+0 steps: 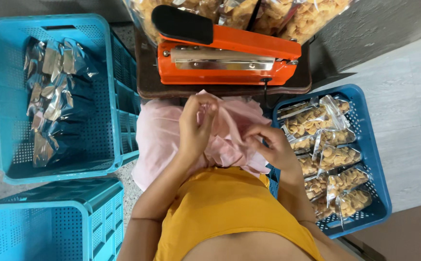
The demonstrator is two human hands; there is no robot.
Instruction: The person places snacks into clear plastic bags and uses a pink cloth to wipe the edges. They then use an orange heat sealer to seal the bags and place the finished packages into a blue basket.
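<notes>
Head view: the left hand (196,126) has its grip pinched on a fold of the pink plastic bag (160,140); the right hand (271,145) grasps the bag's edge opposite. The bag lies on the lap between both grips, just below the orange heat sealer (230,55) on its tabletop (145,87). Recommended handling: keep 2 pinch points apart, peel layers evenly. A blue crate (370,159) of sealed snack packets (336,157) sits beside the right grip.
</notes>
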